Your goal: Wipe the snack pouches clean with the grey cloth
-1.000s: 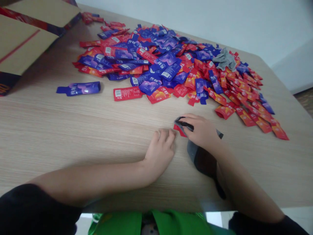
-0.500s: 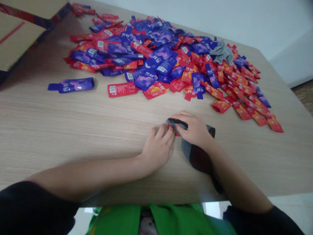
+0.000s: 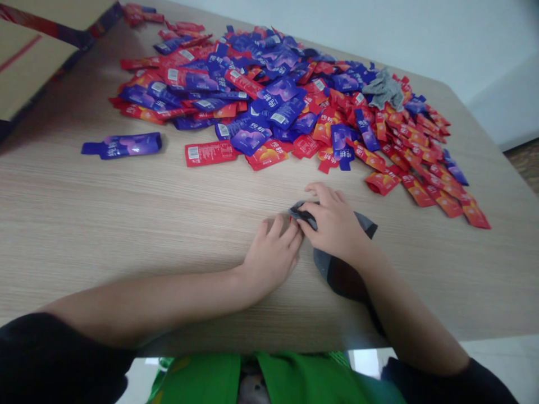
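My left hand (image 3: 272,252) lies on the table with its fingers stretched out and slightly apart. Its fingertips rest at the edge of a small red packet (image 3: 291,220), which is almost wholly hidden under the hands. Right beside them, my right hand (image 3: 334,221) pinches a folded part of a grey and black cloth (image 3: 340,275) between thumb and fingers, over the red packet. The rest of the cloth trails beneath the right wrist and forearm towards the front edge.
A large heap of red and purple sachets (image 3: 273,95) spreads across the back of the table (image 3: 126,224). One purple sachet (image 3: 130,146) lies apart at the left. A grey crumpled glove or cloth (image 3: 384,90) tops the heap. A cardboard box (image 3: 42,50) stands back left.
My right hand's fingers have lifted and spread a little away from the table, while thumb and forefinger stay on the cloth. The cloth has shifted slightly. My left hand has hardly moved.
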Demonstrator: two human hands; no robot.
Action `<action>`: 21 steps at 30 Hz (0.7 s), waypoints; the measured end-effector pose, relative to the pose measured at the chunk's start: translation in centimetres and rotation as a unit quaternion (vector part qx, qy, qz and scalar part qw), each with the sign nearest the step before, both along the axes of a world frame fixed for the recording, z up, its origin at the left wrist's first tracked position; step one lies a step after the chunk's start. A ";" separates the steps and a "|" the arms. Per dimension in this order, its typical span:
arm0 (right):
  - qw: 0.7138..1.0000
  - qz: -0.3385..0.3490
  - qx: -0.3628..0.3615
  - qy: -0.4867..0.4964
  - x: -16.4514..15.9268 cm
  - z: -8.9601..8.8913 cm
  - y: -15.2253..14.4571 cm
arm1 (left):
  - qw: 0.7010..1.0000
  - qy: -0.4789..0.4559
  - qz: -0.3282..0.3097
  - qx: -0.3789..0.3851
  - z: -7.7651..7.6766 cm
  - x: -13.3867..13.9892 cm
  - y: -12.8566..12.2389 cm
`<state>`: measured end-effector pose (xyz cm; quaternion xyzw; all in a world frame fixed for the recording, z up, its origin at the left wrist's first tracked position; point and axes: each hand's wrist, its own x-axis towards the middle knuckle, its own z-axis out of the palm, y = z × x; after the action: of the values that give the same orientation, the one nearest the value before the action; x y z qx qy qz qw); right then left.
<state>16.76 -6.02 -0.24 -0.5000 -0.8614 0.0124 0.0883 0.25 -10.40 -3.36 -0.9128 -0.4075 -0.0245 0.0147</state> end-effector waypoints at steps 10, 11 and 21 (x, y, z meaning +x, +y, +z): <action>0.997 -0.063 0.024 0.025 2.2 1.2 -0.2 | 1.000 0.016 -0.008 0.009 0.0 0.1 0.0; 0.995 -0.089 0.042 0.033 2.6 1.4 -0.3 | 1.000 0.016 -0.009 0.012 0.0 0.1 -0.1; 0.998 0.041 0.026 -0.047 -0.4 -1.0 -0.2 | 1.000 0.005 -0.002 0.019 -0.1 0.3 -0.1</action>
<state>16.40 -6.18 -1.24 -0.4620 -0.8844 -0.0297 0.0602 0.53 -10.47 -3.50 -0.9133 -0.4049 -0.0282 0.0341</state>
